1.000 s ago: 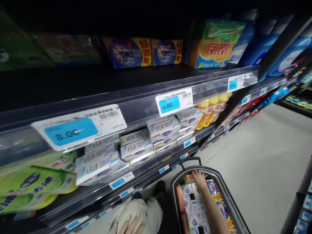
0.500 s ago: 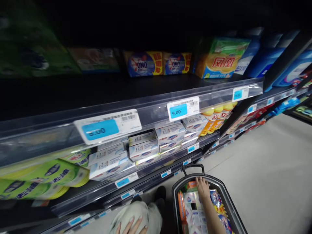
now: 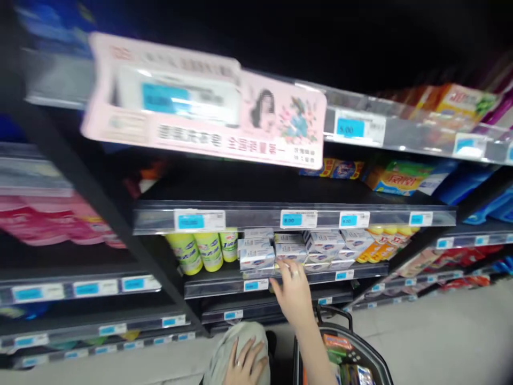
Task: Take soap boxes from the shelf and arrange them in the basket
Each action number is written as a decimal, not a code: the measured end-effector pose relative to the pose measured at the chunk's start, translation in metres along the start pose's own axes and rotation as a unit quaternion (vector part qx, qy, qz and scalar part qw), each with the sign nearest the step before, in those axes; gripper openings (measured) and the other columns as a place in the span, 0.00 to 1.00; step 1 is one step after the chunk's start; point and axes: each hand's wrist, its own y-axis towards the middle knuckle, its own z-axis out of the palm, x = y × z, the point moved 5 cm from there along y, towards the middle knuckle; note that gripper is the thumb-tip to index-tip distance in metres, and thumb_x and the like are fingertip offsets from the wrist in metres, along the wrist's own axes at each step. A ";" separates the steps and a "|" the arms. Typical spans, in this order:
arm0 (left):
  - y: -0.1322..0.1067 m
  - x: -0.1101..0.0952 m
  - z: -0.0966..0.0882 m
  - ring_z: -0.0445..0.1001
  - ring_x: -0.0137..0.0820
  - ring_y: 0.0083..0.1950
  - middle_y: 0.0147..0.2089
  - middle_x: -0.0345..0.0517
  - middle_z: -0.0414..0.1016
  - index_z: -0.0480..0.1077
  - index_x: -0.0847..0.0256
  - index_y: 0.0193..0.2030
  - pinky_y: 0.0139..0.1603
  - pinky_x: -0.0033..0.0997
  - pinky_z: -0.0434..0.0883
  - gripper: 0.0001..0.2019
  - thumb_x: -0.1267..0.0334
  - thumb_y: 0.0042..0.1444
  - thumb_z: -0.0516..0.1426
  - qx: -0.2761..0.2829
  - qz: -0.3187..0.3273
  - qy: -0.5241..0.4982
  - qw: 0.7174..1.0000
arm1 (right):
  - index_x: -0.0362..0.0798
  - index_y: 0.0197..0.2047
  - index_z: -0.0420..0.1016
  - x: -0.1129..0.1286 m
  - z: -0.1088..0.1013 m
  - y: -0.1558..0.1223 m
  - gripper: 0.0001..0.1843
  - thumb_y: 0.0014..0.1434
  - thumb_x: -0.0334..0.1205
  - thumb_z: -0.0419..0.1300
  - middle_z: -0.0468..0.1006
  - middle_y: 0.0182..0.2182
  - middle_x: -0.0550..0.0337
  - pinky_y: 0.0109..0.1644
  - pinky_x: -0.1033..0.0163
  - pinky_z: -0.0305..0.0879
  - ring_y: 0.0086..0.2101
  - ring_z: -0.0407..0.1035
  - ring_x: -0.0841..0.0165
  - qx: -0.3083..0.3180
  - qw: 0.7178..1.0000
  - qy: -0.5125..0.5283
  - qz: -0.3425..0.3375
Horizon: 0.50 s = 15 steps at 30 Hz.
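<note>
My right hand is raised to the shelf edge, fingers spread and empty, its tips close to the stacked white soap boxes; I cannot tell if they touch. My left hand lies flat with fingers apart on my knee in light trousers. Below my right forearm stands a black shopping basket holding colourful packets.
Yellow-green bottles stand left of the boxes, orange-yellow bottles to the right. A pink shelf sign hangs above, blurred. Blue price tags line the shelf rails. Pink packs fill the left bay. Grey floor lies to the right.
My right hand has left the basket and risen to the shelf with the white boxes. The view has pulled back and swung left and up. My left hand stays on my knee.
</note>
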 end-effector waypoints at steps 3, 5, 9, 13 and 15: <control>0.000 0.010 0.001 0.69 0.42 0.59 0.60 0.42 0.72 0.69 0.49 0.55 0.72 0.51 0.29 0.22 0.42 0.61 0.51 0.106 -0.002 -0.074 0.992 | 0.43 0.58 0.65 0.035 0.021 0.041 0.27 0.55 0.36 0.63 0.70 0.53 0.43 0.61 0.42 0.56 0.54 0.62 0.52 0.049 0.993 -0.089 -0.054; -0.001 0.018 0.004 0.62 0.50 0.66 0.66 0.47 0.64 0.66 0.50 0.60 0.71 0.59 0.43 0.25 0.43 0.61 0.51 0.251 -0.079 -0.179 0.948 | 0.42 0.59 0.65 0.038 0.037 0.050 0.28 0.55 0.34 0.62 0.70 0.53 0.41 0.62 0.39 0.52 0.55 0.62 0.50 0.057 0.988 -0.131 -0.065; -0.002 0.025 -0.008 0.45 0.53 0.73 0.72 0.49 0.54 0.63 0.52 0.63 0.70 0.66 0.38 0.31 0.43 0.55 0.54 0.351 -0.195 -0.311 0.861 | 0.41 0.58 0.66 0.030 0.051 0.049 0.26 0.55 0.31 0.61 0.71 0.50 0.39 0.59 0.42 0.56 0.51 0.64 0.51 0.071 0.983 -0.156 -0.065; -0.006 0.026 -0.023 0.44 0.50 0.73 0.71 0.48 0.54 0.64 0.51 0.62 0.70 0.62 0.32 0.30 0.45 0.53 0.55 0.297 -0.211 -0.339 0.868 | 0.43 0.50 0.71 0.030 0.038 0.039 0.20 0.54 0.25 0.55 0.73 0.45 0.45 0.52 0.47 0.63 0.47 0.66 0.54 0.073 0.987 -0.132 -0.046; -0.010 0.025 -0.030 0.44 0.48 0.73 0.71 0.48 0.55 0.65 0.51 0.61 0.70 0.61 0.31 0.28 0.47 0.53 0.55 0.276 -0.224 -0.352 0.866 | 0.44 0.47 0.72 0.038 0.023 0.026 0.21 0.52 0.22 0.51 0.75 0.44 0.47 0.52 0.51 0.65 0.48 0.66 0.56 0.030 0.998 -0.041 -0.039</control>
